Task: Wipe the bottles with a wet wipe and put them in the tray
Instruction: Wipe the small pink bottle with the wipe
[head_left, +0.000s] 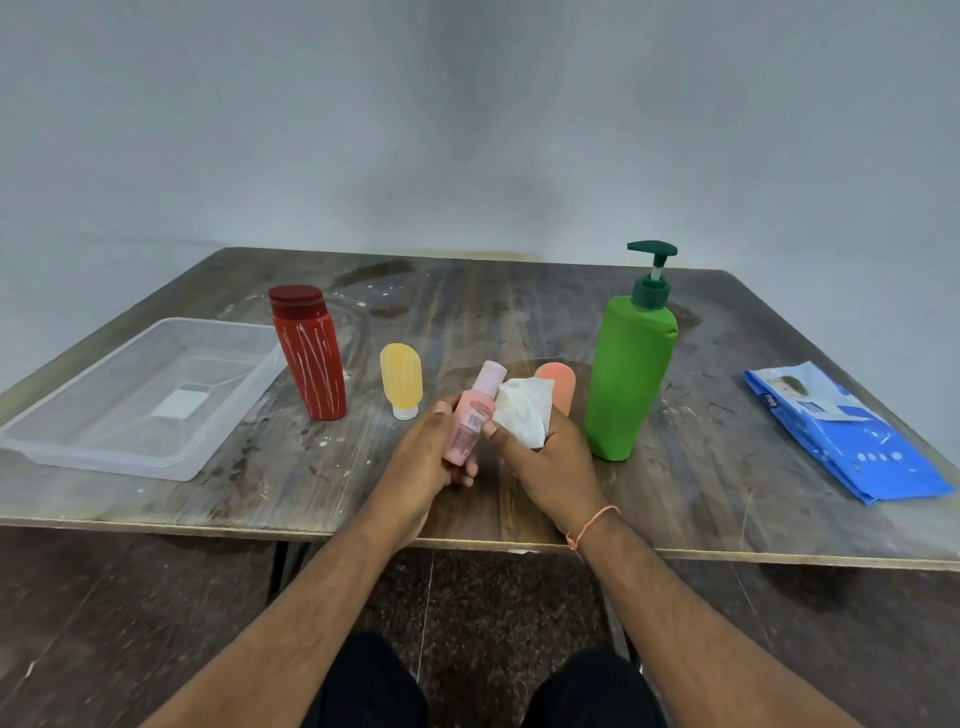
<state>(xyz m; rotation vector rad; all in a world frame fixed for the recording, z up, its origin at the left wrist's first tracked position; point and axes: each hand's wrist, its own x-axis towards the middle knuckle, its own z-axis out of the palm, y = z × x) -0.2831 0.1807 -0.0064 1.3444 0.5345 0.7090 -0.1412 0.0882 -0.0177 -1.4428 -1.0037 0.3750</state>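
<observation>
Above the counter's (519, 312) near edge, the left hand (423, 460) grips a pink bottle (470, 415), tilted, while the right hand (540, 457) holds a crumpled wipe (522, 410) against it. Left of them lies the clear tray (78, 441); red (311, 358), yellow (401, 379), orange (561, 384) and green (628, 374) bottles stand behind, outside it.

Head-worn view, forward and down over the table (727, 499).

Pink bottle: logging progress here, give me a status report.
Left hand grips pink bottle; right hand holds wet wipe against it. Tray holds no bottles. Four other bottles standing on table, none blocking.
</observation>
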